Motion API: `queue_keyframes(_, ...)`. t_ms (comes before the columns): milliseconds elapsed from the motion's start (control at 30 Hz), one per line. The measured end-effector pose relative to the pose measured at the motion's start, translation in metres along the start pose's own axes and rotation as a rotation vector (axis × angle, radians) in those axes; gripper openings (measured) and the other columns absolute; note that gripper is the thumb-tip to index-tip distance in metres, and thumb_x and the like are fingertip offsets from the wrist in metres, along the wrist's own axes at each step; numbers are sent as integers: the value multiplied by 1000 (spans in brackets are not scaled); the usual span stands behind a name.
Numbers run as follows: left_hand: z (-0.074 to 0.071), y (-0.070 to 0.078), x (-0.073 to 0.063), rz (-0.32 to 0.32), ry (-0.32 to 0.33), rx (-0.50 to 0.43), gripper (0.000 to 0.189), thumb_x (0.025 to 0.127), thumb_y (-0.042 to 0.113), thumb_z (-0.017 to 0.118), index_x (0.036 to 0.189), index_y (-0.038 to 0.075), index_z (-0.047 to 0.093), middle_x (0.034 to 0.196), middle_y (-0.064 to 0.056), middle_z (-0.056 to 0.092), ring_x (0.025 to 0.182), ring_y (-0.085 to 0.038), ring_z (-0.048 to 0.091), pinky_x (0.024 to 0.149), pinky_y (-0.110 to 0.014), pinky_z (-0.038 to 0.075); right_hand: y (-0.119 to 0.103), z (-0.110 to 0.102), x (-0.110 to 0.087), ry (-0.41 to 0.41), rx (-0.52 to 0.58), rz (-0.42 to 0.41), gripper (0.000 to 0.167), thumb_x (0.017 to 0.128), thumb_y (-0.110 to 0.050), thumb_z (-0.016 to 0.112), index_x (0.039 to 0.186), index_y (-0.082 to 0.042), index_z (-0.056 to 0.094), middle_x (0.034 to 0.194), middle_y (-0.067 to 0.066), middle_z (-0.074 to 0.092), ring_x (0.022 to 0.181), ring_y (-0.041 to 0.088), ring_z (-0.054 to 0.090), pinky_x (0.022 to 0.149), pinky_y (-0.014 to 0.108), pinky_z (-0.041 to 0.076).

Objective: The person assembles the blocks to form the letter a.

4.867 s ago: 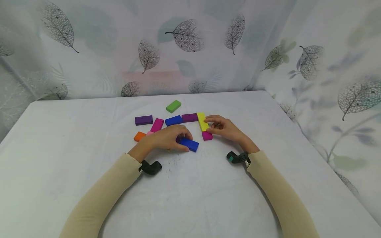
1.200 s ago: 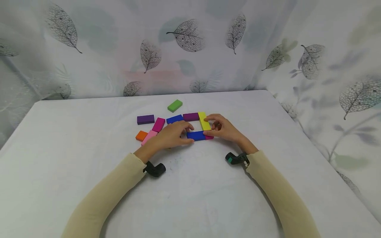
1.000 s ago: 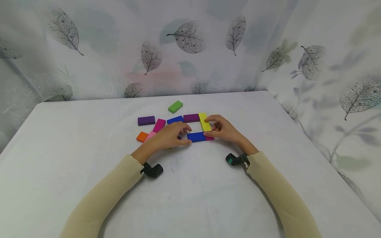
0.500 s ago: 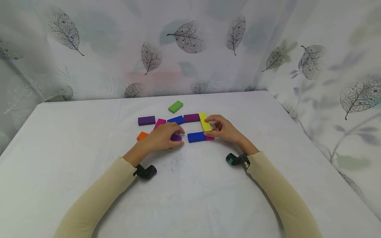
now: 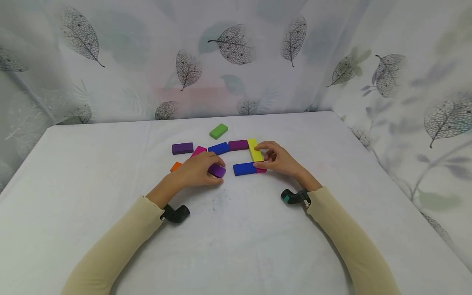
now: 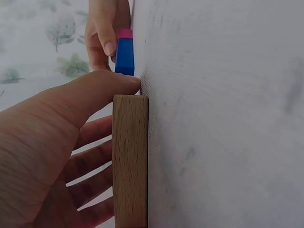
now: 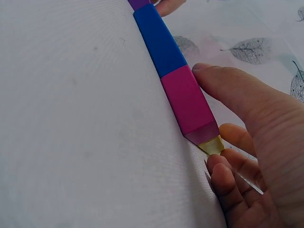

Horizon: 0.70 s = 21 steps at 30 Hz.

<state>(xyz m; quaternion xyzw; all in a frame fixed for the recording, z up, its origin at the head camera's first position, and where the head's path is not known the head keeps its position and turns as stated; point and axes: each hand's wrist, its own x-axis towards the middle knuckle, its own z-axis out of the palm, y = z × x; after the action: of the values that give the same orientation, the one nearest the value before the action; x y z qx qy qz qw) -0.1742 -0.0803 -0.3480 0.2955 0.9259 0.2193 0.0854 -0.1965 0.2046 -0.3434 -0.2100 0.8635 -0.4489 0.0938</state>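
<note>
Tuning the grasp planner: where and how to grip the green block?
Probably pinch the green block mid-length across its long sides, coming from above. It lies flat, longer than wide, diagonally on the white tabletop, apart from the nearest blue block, so both long sides look reachable.

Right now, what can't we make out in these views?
Head: part of the orange block, behind the left hand.
Left wrist: rest of the right hand, cut off by top edge.
Right wrist: most of the yellow block, behind the magenta block; rest of the purple block, cut off by top edge.
</note>
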Motion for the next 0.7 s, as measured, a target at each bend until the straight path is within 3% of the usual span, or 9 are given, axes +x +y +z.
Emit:
queue_keyframes(233,-1,-1,-6,31,2,2,39,85,21,69,123,11,63,121,-9,59,112,-25,54,95,-41,50,1,0,0,-1,10,-10,50,85,-4,74,129,8,54,132,23,44,85,26,47,68,19,38)
queue_keyframes(467,-2,-1,-12,32,8,-2,39,86,18,66,124,9,63,123,-10,59,115,-25,53,97,-41,49,37,2,14,13,8,-28,51,84,-9,77,130,-1,56,132,16,45,84,23,47,67,18,38)
queue_keyframes(700,-2,-1,-17,5,29,-86,41,86,19,70,124,6,62,119,-10,58,111,-24,54,96,-39,50,5,0,2,3,-2,-38,49,85,-2,74,128,9,53,129,24,45,83,26,47,67,19,38)
